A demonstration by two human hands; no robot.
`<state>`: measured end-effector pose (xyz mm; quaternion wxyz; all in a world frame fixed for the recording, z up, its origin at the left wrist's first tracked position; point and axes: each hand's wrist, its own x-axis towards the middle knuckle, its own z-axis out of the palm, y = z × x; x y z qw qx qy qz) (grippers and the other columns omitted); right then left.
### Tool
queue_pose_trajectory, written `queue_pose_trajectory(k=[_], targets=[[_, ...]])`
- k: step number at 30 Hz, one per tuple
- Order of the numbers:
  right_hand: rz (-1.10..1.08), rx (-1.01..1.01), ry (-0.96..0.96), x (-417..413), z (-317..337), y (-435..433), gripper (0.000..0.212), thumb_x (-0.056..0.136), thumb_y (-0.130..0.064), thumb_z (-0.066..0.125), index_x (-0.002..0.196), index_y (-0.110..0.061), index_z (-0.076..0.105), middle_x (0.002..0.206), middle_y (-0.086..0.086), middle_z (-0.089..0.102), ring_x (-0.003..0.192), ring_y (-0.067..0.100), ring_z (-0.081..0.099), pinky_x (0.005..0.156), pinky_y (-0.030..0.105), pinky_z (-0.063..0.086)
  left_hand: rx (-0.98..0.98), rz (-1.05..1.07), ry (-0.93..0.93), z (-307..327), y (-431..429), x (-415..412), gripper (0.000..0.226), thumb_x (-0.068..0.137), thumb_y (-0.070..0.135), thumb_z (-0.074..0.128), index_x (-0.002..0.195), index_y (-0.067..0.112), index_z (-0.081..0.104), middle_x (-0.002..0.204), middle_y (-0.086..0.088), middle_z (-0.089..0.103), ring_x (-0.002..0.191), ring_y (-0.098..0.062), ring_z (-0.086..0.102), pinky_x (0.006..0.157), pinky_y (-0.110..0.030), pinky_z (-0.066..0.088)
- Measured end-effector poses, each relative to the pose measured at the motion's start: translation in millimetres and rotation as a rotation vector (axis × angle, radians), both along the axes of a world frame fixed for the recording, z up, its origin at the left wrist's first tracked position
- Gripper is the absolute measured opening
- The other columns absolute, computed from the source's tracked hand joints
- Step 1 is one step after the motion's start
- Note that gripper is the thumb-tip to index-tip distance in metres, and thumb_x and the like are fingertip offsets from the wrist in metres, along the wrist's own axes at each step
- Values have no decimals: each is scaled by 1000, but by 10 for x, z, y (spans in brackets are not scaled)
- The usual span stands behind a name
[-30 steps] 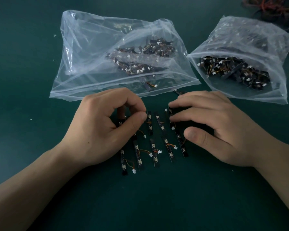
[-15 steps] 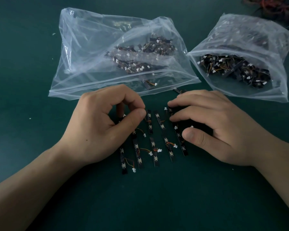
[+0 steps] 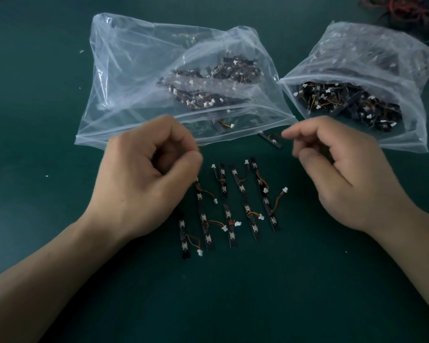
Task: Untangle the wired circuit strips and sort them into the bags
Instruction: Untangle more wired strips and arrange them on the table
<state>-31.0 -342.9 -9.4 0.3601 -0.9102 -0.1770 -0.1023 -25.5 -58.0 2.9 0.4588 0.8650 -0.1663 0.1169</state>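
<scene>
Several black circuit strips [image 3: 240,191] with orange wires and white plugs lie side by side on the green table, between my hands. My left hand [image 3: 144,177] hovers at their left edge, fingers curled and thumb against the index tip; nothing shows in the pinch. My right hand [image 3: 344,179] is raised to the right of the strips, fingers loosely curled and holding nothing. Behind them lie two clear bags of strips: a large left bag [image 3: 139,95] and a right bag [image 3: 372,53]. One strip [image 3: 222,125] lies in the left bag's mouth.
A loose strip [image 3: 270,139] lies on the table between the two bag mouths. A tangle of red and dark wires [image 3: 401,8] sits at the far right corner. Bare green table [image 3: 258,293] stretches in front of the strips.
My right hand has lifted off the right-hand strips and drawn back, uncovering them. My left hand has risen slightly from the strip it was pinching.
</scene>
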Motion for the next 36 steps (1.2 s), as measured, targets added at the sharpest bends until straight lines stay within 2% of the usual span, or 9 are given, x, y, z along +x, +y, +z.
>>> queue_pose_trajectory(k=[1, 4, 7, 9, 14, 21, 26, 29, 36], targets=[[-36, -31, 11, 15, -11, 3, 29, 100, -10, 55, 116, -30, 68, 95, -18, 65, 82, 11, 64, 69, 24, 47, -62, 21, 39, -2, 23, 21, 14, 82, 16, 62, 70, 18, 57, 55, 1, 47, 51, -7, 37, 50, -20, 33], [-78, -151, 47, 34, -25, 16, 29, 98, -17, 49, 107, -34, 70, 95, -23, 63, 74, 9, 61, 65, 32, 49, -319, 23, 183, 6, 75, 86, 24, 77, 15, 46, 56, 14, 36, 52, 8, 29, 54, -17, 23, 51, -30, 18], [-77, -184, 53, 24, -19, 30, 30, 100, -13, 50, 106, -34, 71, 95, -22, 61, 73, 7, 59, 61, 30, 42, -453, 27, 263, 22, 83, 124, 32, 76, 7, 38, 51, 24, 27, 51, 11, 24, 53, -18, 16, 51, -30, 12], [-77, -179, 64, 22, -12, 22, 32, 101, -8, 53, 107, -33, 71, 94, -23, 60, 74, 8, 59, 61, 28, 39, -448, 24, 274, 23, 81, 131, 36, 76, 7, 37, 50, 29, 28, 50, 13, 23, 52, -17, 15, 51, -29, 12], [-77, -191, 63, 22, -16, 22, 32, 101, -7, 54, 107, -33, 71, 93, -24, 59, 73, 7, 58, 62, 27, 41, -425, 13, 266, 26, 67, 123, 35, 73, 10, 37, 48, 33, 29, 49, 13, 23, 53, -19, 14, 52, -31, 11], [-76, -189, 63, 18, 1, 26, 31, 102, -13, 50, 108, -35, 71, 95, -24, 60, 74, 7, 59, 65, 30, 47, -369, 0, 249, 24, 49, 109, 32, 75, 11, 38, 49, 27, 28, 50, 5, 23, 55, -22, 16, 51, -33, 12], [-74, -183, 73, 17, 7, 26, 31, 101, -9, 53, 109, -32, 72, 93, -25, 59, 71, 7, 59, 66, 32, 48, -285, -23, 230, 12, 48, 100, 30, 77, 10, 39, 51, 18, 24, 51, -1, 20, 55, -21, 16, 51, -30, 14], [-71, -175, 70, 15, 3, 28, 31, 101, -8, 54, 110, -31, 72, 92, -26, 58, 73, 7, 59, 65, 31, 46, -283, -29, 234, 11, 49, 100, 30, 76, 10, 39, 52, 16, 23, 51, -2, 19, 56, -22, 16, 51, -32, 14], [-69, -178, 66, 20, 3, 24, 31, 101, -9, 53, 109, -31, 72, 94, -24, 60, 73, 10, 60, 68, 35, 50, -244, -28, 229, 21, 36, 85, 30, 77, 10, 39, 52, 15, 22, 52, -5, 18, 57, -22, 15, 52, -33, 13]])
